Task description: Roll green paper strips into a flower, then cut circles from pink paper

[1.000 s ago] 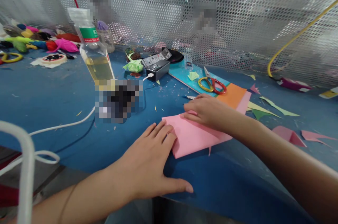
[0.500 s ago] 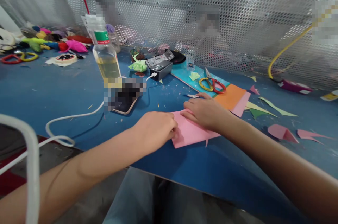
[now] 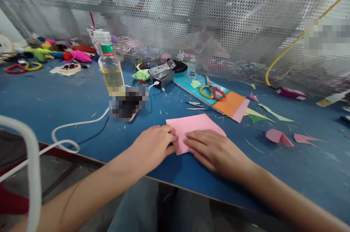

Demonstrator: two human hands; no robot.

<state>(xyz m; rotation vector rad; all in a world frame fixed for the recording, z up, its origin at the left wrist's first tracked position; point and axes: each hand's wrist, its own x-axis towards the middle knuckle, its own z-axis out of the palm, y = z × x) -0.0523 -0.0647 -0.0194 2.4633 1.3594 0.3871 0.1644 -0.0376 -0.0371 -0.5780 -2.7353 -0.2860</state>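
A folded pink paper [image 3: 194,127] lies on the blue table [image 3: 65,93] close to its front edge. My left hand [image 3: 153,144] is curled, fingers pinching the paper's near left edge. My right hand [image 3: 216,150] lies flat on the near part of the paper, fingers stretched toward the left hand and pressing it down. The far half of the paper shows uncovered.
Behind the paper lie scissors [image 3: 212,92] on teal and orange sheets [image 3: 231,103], a bottle of yellow liquid [image 3: 109,68], a small grey box [image 3: 163,78] and a white cable [image 3: 73,126]. Paper scraps [image 3: 279,136] sit right. A perforated metal screen [image 3: 191,17] closes the back.
My right hand slid from the paper's far edge to its near edge. My left hand went from flat to curled at the paper's left edge. The paper now shows its far half.
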